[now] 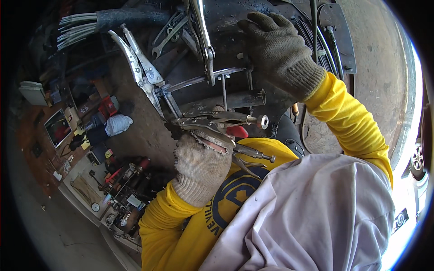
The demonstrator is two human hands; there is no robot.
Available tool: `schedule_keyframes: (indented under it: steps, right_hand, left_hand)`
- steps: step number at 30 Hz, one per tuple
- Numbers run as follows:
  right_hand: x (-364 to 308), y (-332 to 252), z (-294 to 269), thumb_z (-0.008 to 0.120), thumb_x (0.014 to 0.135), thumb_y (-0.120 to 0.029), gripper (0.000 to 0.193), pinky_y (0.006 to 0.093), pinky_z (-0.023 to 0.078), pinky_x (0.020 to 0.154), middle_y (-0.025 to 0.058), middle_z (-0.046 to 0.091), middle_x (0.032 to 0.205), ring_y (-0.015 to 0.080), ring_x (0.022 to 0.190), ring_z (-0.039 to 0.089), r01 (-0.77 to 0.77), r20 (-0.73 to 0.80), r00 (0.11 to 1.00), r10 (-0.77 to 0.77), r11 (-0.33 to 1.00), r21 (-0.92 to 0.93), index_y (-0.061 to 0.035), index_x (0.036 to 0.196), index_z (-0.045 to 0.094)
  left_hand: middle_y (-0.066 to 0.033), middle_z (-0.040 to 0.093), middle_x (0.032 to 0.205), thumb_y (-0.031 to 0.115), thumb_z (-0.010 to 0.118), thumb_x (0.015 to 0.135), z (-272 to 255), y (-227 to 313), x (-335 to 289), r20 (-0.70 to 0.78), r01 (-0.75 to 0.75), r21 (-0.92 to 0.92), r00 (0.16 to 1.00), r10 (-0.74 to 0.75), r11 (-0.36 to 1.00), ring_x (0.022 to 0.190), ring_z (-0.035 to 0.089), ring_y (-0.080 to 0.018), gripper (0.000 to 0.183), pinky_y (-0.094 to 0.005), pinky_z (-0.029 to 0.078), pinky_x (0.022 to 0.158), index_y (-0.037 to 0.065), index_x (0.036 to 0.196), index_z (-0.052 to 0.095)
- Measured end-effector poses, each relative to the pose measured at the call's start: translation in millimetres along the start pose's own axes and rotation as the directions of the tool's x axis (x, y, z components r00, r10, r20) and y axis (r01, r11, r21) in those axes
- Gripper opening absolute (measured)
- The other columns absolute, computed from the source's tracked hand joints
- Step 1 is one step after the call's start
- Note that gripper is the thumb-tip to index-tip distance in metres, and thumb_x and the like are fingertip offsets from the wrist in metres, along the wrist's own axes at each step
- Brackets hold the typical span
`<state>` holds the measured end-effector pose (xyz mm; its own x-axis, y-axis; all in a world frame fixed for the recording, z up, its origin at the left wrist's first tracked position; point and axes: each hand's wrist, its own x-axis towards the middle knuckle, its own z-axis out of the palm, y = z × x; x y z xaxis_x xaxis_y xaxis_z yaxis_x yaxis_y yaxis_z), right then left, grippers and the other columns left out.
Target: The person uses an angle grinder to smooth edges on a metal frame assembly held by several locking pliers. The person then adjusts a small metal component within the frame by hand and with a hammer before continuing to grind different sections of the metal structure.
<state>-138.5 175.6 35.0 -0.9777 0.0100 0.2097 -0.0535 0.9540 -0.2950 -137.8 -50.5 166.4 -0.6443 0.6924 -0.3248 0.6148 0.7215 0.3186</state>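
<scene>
My left hand, in a pale knit glove torn across the knuckles, is closed around locking pliers beside a small frame of welded metal bars. Its fingers are mostly hidden behind the tool. More locking pliers are clamped at the frame's left corner, and a long-jawed locking clamp reaches down to its top bar. My right hand, in a darker, sooty glove, rests palm down on the dark work surface at the far right of the frame. Its fingers are slightly bent and apart, with nothing visible in them.
A dark tube of welding rods lies at the far left, near several wrenches. A metal pipe lies below the frame. Cables run along the right. A cluttered bench stands to the left.
</scene>
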Motion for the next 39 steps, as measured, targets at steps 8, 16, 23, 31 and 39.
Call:
schedule_keyframes:
  steps: [8, 16, 23, 31, 39]
  right_hand:
    - [-1.6, 0.8, -3.4, 0.071, 0.085, -0.029, 0.033, 0.0475, 0.034, 0.113, 0.0046, 0.056, 0.140, 0.0263, 0.134, 0.047, -0.043, 0.014, 0.999, 0.043, 0.999, 0.020, -0.0230, 0.117, 0.075]
    - [-5.8, -8.9, -5.2, 0.068, 0.090, -0.029, 0.036, 0.0507, 0.031, 0.116, 0.0061, 0.053, 0.143, 0.0277, 0.140, 0.041, -0.178, 0.121, 0.977, 0.175, 0.984, 0.016, -0.0250, 0.126, 0.070]
    - [-30.8, 4.7, -23.4, 0.068, 0.090, -0.014, 0.019, 0.0420, 0.056, 0.075, 0.0123, 0.069, 0.105, 0.0331, 0.090, 0.069, -0.131, -0.099, 0.980, 0.173, 0.933, 0.335, -0.0079, 0.107, 0.068]
    - [-24.9, -6.9, -26.0, 0.071, 0.083, -0.010, 0.023, 0.0409, 0.057, 0.068, 0.0138, 0.069, 0.090, 0.0343, 0.077, 0.069, 0.130, -0.164, 0.985, -0.055, 0.863, 0.488, -0.0040, 0.105, 0.068]
    - [-27.6, -9.0, -20.3, 0.074, 0.082, -0.035, 0.034, 0.0432, 0.055, 0.071, 0.0101, 0.068, 0.093, 0.0334, 0.085, 0.068, 0.118, -0.176, 0.984, -0.031, 0.849, 0.515, -0.0124, 0.106, 0.066]
  left_hand:
    - [-0.0168, 0.070, 0.102, 0.014, 0.066, 0.087, -4.0, -1.6, 3.0, 0.043, -0.151, 0.209, 0.988, 0.145, 0.966, 0.091, 0.069, -0.0356, 0.029, -0.0421, 0.056, 0.083, 0.001, 0.113, 0.066]
    - [-0.0181, 0.070, 0.102, 0.013, 0.066, 0.087, -1.7, -6.3, 0.2, 0.111, -0.257, 0.278, 0.966, 0.235, 0.926, 0.090, 0.070, -0.0357, 0.033, -0.0420, 0.057, 0.083, -0.001, 0.117, 0.065]
    - [-0.0175, 0.070, 0.101, 0.013, 0.066, 0.087, 1.5, -2.3, 1.9, 0.019, -0.068, 0.058, 0.998, 0.067, 0.996, 0.089, 0.069, -0.0359, 0.029, -0.0429, 0.056, 0.083, 0.000, 0.113, 0.067]
    - [-0.0164, 0.071, 0.100, 0.016, 0.066, 0.088, 4.6, -4.6, 1.3, -0.006, -0.078, 0.101, 0.997, 0.079, 0.992, 0.090, 0.069, -0.0356, 0.029, -0.0433, 0.056, 0.083, 0.001, 0.113, 0.067]
    - [-0.0120, 0.063, 0.131, 0.010, 0.067, 0.086, -0.2, -8.4, -5.0, 0.168, -0.131, 0.322, 0.983, 0.080, 0.938, 0.112, 0.067, -0.0322, 0.051, -0.0433, 0.056, 0.092, 0.018, 0.136, 0.063]
